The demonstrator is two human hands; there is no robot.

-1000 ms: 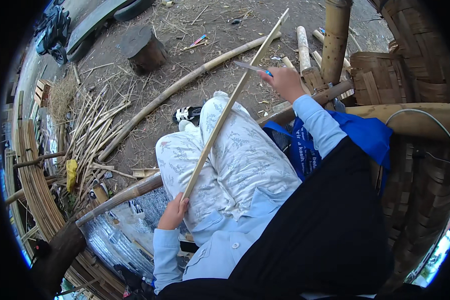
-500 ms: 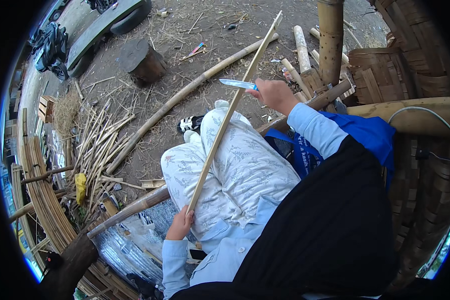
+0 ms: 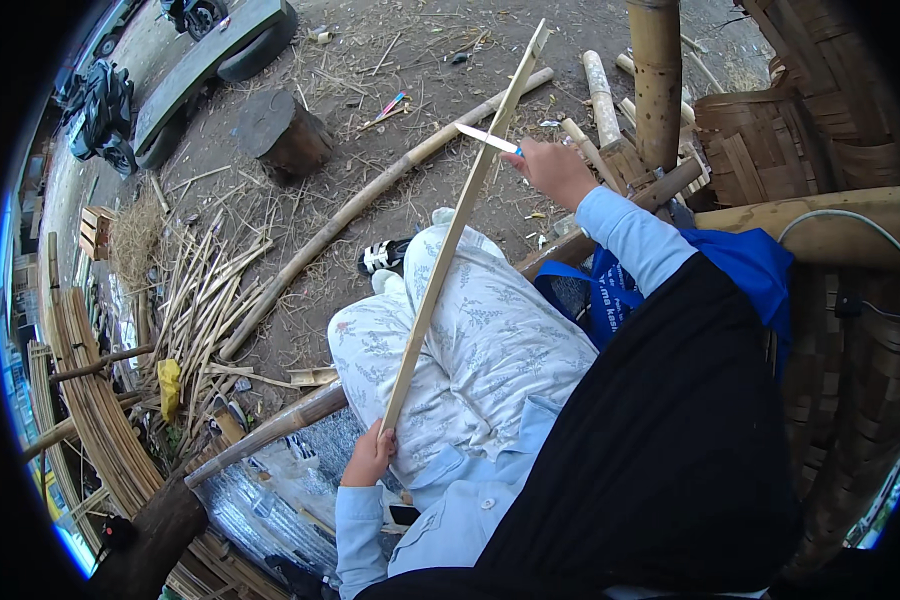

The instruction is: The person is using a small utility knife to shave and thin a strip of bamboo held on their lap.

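A long, pale bamboo strip (image 3: pixel 448 245) runs slantwise over my lap, from my waist out past my knees. Its near end is gripped by my left hand (image 3: pixel 369 456), fingers closed round it. My right hand (image 3: pixel 556 172) is closed on the blue handle of a knife (image 3: pixel 487 139). The knife's blade lies across the strip near its far end, tip pointing left. Whether the edge bites into the strip is too small to tell.
On the ground lie a long bamboo pole (image 3: pixel 370 195) and a pile of split strips (image 3: pixel 205 290). A tree stump (image 3: pixel 282 135) stands ahead left. Bundled strips (image 3: pixel 95 380) lean at the left. A blue bag (image 3: pixel 740 265) and an upright bamboo post (image 3: pixel 656 85) are at my right.
The knife has turned so its tip points further up and away, and it has shifted slightly right along with my right hand. My left hand keeps its hold on the bamboo strip.
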